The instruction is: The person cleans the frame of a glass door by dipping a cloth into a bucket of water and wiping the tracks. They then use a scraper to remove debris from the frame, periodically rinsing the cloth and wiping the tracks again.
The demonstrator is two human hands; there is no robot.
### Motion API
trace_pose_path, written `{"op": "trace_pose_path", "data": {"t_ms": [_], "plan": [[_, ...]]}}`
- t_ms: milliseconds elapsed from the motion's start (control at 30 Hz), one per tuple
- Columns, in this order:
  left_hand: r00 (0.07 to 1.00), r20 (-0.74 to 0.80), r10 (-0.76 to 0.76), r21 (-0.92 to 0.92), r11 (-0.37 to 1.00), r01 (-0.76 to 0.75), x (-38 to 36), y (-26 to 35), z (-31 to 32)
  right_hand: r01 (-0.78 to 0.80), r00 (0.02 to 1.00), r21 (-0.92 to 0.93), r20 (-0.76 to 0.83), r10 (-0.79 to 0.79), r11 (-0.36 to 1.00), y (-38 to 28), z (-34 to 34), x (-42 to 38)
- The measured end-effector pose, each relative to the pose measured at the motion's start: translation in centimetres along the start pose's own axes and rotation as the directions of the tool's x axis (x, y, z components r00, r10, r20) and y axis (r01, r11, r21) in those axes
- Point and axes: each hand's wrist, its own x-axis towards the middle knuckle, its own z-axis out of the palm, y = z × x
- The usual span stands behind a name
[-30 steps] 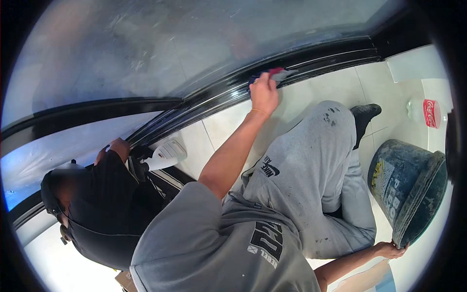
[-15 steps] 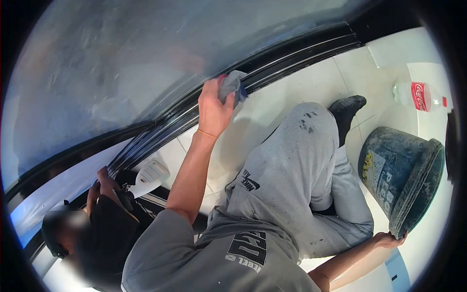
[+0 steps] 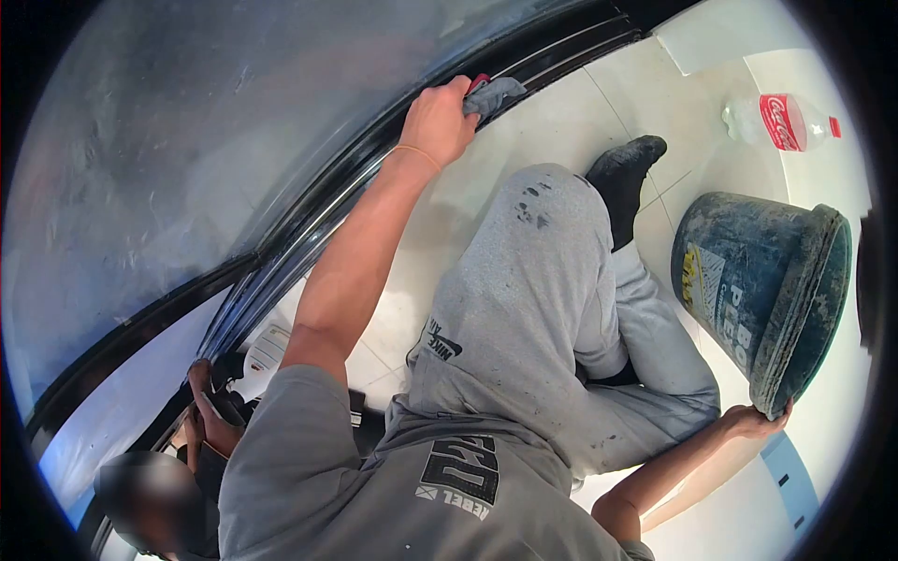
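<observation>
My left hand [image 3: 440, 124] is closed around a crumpled grey cloth [image 3: 494, 95] with a bit of red showing at its edge. Hand and cloth rest on the dark grooved track [image 3: 351, 187] below a large glass panel [image 3: 215, 122]. On the right, a dirty dark bucket [image 3: 739, 280] with worn lettering leans on its side, its mouth turned outward. My right hand [image 3: 760, 421] grips the bucket's rim, fingers partly hidden behind it.
A Coca-Cola bottle [image 3: 782, 122] lies on the pale tiled floor [image 3: 599, 112] beyond the bucket. My bent legs fill the middle. At lower left a co-worker [image 3: 154, 505] crouches, hands by the track, near a white container [image 3: 267, 351].
My left hand has slid the cloth along the track, away from me and toward its far end. My right hand stays on the bucket's rim. The camera view has shifted.
</observation>
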Motion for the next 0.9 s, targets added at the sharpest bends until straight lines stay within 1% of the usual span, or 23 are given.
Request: {"op": "trace_pose_path", "data": {"t_ms": [67, 167, 267, 367, 467, 567, 667, 767, 900], "plan": [[1.0, 0.016, 0.005, 0.021, 1.0, -0.005, 0.4, 0.2, 1.0, -0.015, 1.0, 0.003, 0.007, 0.015, 1.0, 0.7, -0.4, 0.3], [0.997, -0.072, 0.001, 0.065, 0.998, 0.003, 0.5, 0.2, 1.9, 0.041, 0.999, -0.023, 0.016, -0.041, 0.999, 1.0, -0.5, 0.3], [0.99, -0.102, -0.1, 0.104, 0.988, 0.11, 1.0, 0.4, 2.2, -0.071, 0.997, 0.12, -0.032, 0.076, 0.99, 0.6, -0.2, 0.3], [0.986, -0.116, -0.123, 0.074, 0.988, 0.132, 1.3, 0.4, 2.4, -0.045, 0.998, 0.128, -0.035, 0.05, 0.991, -0.3, 0.2, -0.1], [0.988, -0.033, -0.153, 0.075, 0.985, 0.155, 0.9, 1.0, 2.1, -0.094, 0.994, 0.225, -0.035, 0.104, 0.97, 0.1, 0.2, 0.2], [0.993, -0.035, -0.111, -0.008, 0.994, 0.111, 0.5, 0.4, 2.6, -0.087, 0.995, 0.176, -0.038, 0.096, 0.981, -1.0, 0.3, 0.0], [0.997, 0.001, -0.075, -0.016, 0.997, 0.075, 0.4, -0.3, 2.6, -0.113, 0.991, 0.221, -0.05, 0.127, 0.969, -0.5, 0.4, 0.0], [1.0, -0.013, 0.001, -0.063, 0.998, -0.002, 1.1, -0.2, 2.6, -0.105, 0.992, 0.19, -0.051, 0.117, 0.976, -0.3, 0.3, 0.1], [0.996, -0.085, 0.03, -0.061, 0.998, -0.035, 2.7, 1.2, 3.7, -0.081, 0.994, 0.205, -0.056, 0.095, 0.975, 0.6, 0.1, 0.3]]}}
